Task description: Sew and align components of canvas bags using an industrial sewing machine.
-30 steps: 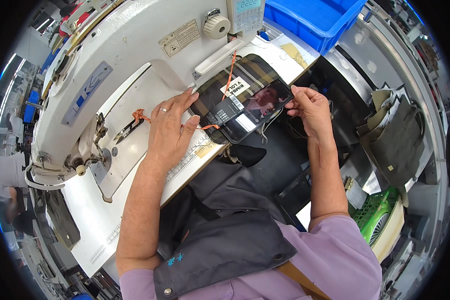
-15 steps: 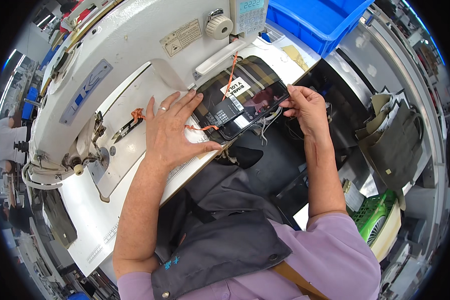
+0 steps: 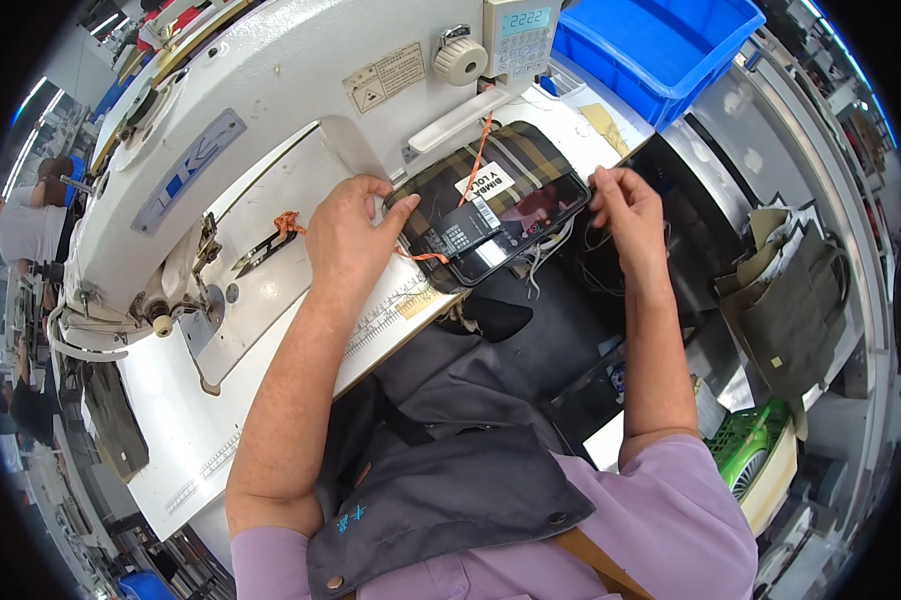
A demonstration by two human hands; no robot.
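A plaid pouch [image 3: 511,148] with white and dark labels and an orange cord lies on the white sewing table, below the machine arm. A dark phone with a lit picture [image 3: 531,220] lies along its lower side. My left hand [image 3: 356,225] is at the pouch's left end, thumb and fingertips closed on it. My right hand [image 3: 626,215] is just off the phone's right end, fingers curled in; whatever they hold, if anything, is hidden. Black-handled snips [image 3: 266,250] with orange thread lie near the needle area [image 3: 211,290] on the left.
A white sewing machine [image 3: 281,90] spans the back. A blue crate [image 3: 661,50] stands back right. Olive fabric pieces [image 3: 781,310] hang at right, above a green basket [image 3: 746,440]. A co-worker [image 3: 31,215] works at far left. Dark cloth covers my lap.
My left hand has drawn its fingers in onto the pouch's left end after spreading. My right hand has moved slightly off the phone's right end.
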